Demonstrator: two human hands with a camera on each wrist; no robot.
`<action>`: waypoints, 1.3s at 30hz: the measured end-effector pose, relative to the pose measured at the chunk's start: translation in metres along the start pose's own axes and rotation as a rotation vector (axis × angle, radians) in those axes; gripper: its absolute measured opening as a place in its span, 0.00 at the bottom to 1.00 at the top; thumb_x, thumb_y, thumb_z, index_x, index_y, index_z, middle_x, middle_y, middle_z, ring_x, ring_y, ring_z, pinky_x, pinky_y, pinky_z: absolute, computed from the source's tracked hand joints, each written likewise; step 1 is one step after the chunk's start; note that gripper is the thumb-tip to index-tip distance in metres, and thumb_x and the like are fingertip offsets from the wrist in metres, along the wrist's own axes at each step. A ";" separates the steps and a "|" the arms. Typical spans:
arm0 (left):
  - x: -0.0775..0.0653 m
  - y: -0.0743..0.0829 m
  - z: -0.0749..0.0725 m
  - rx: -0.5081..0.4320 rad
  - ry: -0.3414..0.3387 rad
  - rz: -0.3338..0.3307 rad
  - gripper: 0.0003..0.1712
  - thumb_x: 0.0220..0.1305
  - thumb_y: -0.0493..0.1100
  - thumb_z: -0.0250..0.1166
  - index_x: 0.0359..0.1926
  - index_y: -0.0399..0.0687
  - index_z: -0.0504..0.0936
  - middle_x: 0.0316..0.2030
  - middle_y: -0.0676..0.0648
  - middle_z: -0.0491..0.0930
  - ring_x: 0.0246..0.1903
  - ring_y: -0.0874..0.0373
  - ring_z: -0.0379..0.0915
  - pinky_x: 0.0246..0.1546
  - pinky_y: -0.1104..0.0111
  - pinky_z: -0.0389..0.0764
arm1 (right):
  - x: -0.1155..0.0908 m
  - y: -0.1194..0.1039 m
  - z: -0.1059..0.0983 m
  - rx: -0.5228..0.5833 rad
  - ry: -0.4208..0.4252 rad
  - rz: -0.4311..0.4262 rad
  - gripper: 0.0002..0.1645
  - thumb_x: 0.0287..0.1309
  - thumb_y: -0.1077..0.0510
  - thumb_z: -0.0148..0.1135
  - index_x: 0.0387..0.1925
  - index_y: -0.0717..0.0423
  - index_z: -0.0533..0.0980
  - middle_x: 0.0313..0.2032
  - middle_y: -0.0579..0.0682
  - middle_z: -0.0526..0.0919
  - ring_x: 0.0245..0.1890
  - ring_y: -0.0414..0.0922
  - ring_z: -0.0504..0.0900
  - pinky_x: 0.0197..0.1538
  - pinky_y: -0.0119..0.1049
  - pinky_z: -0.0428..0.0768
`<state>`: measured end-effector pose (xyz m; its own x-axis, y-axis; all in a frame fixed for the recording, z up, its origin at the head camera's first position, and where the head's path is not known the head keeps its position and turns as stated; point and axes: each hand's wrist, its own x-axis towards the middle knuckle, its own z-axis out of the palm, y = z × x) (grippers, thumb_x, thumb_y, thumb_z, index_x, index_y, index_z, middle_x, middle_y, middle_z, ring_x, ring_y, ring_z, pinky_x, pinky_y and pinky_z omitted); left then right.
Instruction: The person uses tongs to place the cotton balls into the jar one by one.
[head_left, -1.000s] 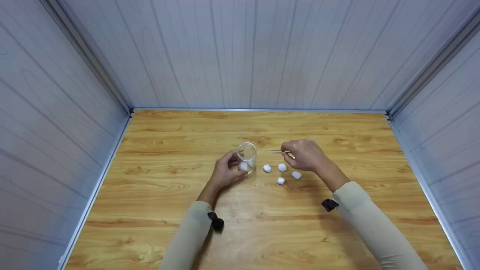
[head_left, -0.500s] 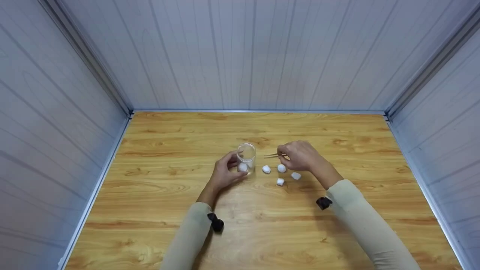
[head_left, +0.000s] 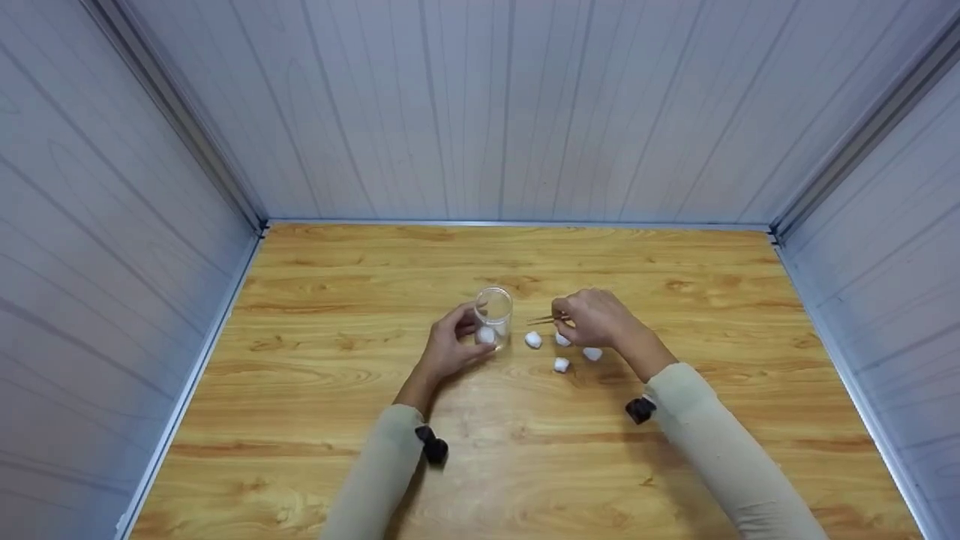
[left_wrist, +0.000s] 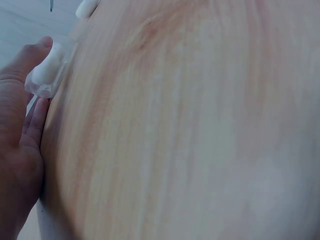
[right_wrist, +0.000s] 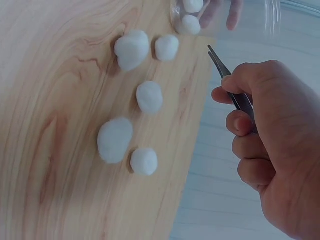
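Observation:
A clear glass beaker (head_left: 494, 311) stands upright on the table, with white cotton balls (right_wrist: 191, 24) at its bottom. My left hand (head_left: 451, 343) holds it from the left side, fingers and thumb curved round its wall. My right hand (head_left: 595, 319) pinches metal tweezers (right_wrist: 231, 87) between thumb and fingers. Their tips point left toward the beaker, above the table, with nothing between them. Several loose cotton balls (right_wrist: 149, 97) lie below the right hand. In the head view the hand partly covers one cotton ball (head_left: 562, 340); another cotton ball (head_left: 533, 340) lies between beaker and hand.
The wood-grain table (head_left: 330, 300) is bounded by pale panel walls (head_left: 480, 112) at the back and both sides. Small black devices (head_left: 432, 446) sit at both wrists, over the sleeves.
My right hand has moved left and toward me with the tweezers, now partly covering a cotton ball in the head view. The left hand and beaker have stayed in place.

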<state>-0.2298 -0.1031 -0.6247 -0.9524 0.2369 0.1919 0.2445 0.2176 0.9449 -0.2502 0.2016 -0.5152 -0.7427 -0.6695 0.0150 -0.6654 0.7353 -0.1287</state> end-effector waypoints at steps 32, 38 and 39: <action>0.000 0.002 0.000 -0.003 -0.011 -0.013 0.43 0.59 0.30 0.85 0.74 0.34 0.78 0.64 0.30 0.86 0.67 0.35 0.84 0.73 0.53 0.89 | 0.001 0.002 0.018 0.058 -0.118 0.050 0.10 0.74 0.56 0.68 0.46 0.58 0.89 0.33 0.53 0.92 0.25 0.40 0.73 0.30 0.40 0.79; -0.001 0.001 0.000 -0.005 -0.002 0.000 0.42 0.58 0.30 0.85 0.73 0.33 0.79 0.63 0.30 0.87 0.66 0.36 0.84 0.71 0.57 0.90 | 0.001 0.003 0.018 0.073 -0.135 0.053 0.10 0.75 0.55 0.69 0.46 0.57 0.89 0.31 0.52 0.91 0.25 0.40 0.72 0.29 0.35 0.73; -0.001 0.000 0.000 -0.007 -0.002 -0.001 0.42 0.58 0.30 0.85 0.72 0.33 0.79 0.63 0.30 0.87 0.66 0.36 0.84 0.72 0.57 0.90 | 0.000 0.004 0.019 0.072 -0.134 0.045 0.10 0.75 0.55 0.68 0.45 0.57 0.89 0.31 0.51 0.90 0.24 0.40 0.72 0.28 0.34 0.71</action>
<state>-0.2290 -0.1034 -0.6243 -0.9522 0.2390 0.1903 0.2423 0.2113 0.9469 -0.2516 0.2020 -0.5340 -0.7518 -0.6476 -0.1245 -0.6210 0.7587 -0.1968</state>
